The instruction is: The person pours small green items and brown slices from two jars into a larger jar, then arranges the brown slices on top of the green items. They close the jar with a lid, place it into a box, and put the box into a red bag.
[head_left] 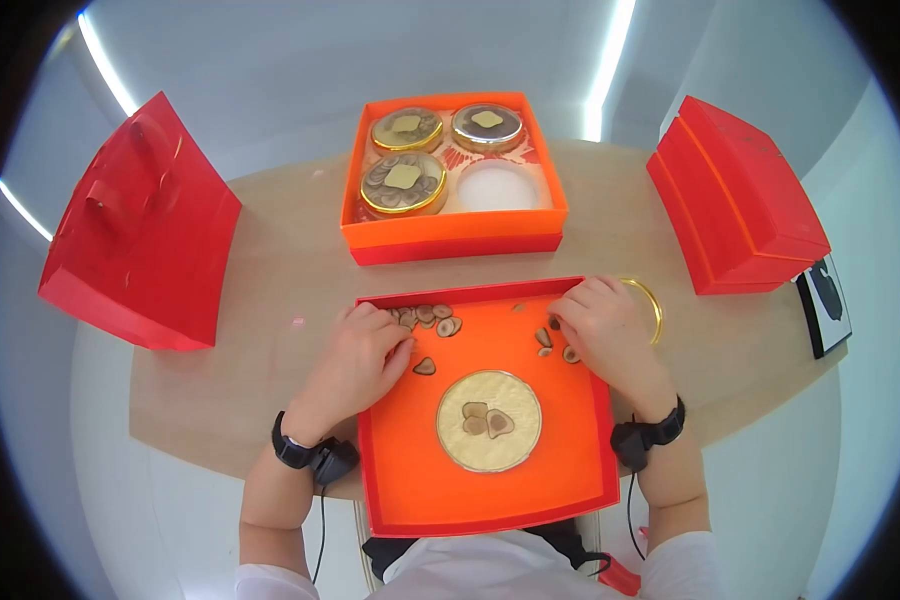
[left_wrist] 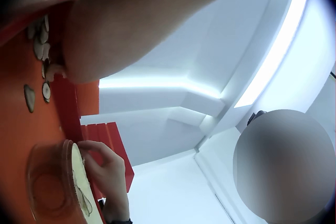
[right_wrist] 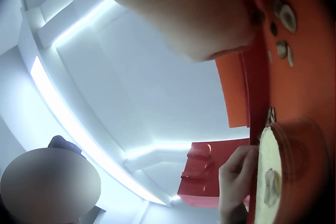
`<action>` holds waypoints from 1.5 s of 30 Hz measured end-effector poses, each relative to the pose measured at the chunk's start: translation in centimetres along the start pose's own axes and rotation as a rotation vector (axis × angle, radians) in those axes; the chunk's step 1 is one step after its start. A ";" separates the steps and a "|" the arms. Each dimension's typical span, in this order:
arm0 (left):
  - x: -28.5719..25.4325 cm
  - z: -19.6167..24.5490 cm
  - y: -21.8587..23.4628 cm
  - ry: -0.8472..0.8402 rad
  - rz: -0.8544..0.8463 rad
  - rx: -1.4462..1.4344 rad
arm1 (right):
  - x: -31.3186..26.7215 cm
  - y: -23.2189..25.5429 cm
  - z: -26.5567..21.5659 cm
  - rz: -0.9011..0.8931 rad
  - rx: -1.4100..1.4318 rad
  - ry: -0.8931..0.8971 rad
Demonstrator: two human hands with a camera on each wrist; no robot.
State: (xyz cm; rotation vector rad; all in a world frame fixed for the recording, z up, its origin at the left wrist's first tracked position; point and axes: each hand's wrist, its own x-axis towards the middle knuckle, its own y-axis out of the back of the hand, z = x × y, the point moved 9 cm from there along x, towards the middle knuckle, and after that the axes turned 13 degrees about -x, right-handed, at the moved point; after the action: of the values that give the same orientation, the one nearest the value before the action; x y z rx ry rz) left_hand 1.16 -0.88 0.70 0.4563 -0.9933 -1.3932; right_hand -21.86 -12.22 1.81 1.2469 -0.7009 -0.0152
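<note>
A shallow orange tray with red sides (head_left: 490, 505) lies before me. In it stands a round clear tub (left_wrist: 50, 182) topped by a gold disc (head_left: 490, 455); several brown-rimmed dried slices (head_left: 500, 424) lie on the disc. My left hand (head_left: 363, 352) bends over the tray's back left corner, fingertips right at a pile of dried slices (head_left: 426, 314); whether it grips one I cannot tell. Over the back right corner, my right hand (head_left: 605, 335) pinches a dark dried slice (head_left: 555, 323). Loose slices (head_left: 543, 338) lie beneath it, and a single slice (head_left: 424, 366) near my left thumb.
Behind the tray, an orange box (head_left: 450, 232) holds three gold-topped round tubs (head_left: 403, 183) and a round white recess (head_left: 498, 188). A red bag (head_left: 155, 240) stands left, a red box (head_left: 735, 200) right. A gold ring (head_left: 656, 310) lies beside my right hand.
</note>
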 end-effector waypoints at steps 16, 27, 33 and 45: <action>-1.7 5.4 -3.8 -0.088 -0.265 -0.371 | 0.8 2.0 -0.9 -0.165 0.472 -0.149; -0.6 -0.2 -1.0 0.001 -0.064 -0.186 | 0.3 2.3 -7.8 -0.406 0.702 0.052; -1.1 -1.2 -2.7 0.019 -0.250 -0.111 | 0.2 1.5 -7.1 -0.387 0.619 -0.029; -0.9 -1.3 -2.7 0.031 -0.239 -0.124 | 0.0 2.0 -8.0 -0.475 0.889 0.088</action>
State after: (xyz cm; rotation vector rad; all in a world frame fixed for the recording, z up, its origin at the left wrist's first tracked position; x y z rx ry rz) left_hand 0.67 -0.86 -2.39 0.5144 -0.8414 -1.6473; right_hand -18.66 -4.67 2.40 2.2338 -0.3051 -0.0416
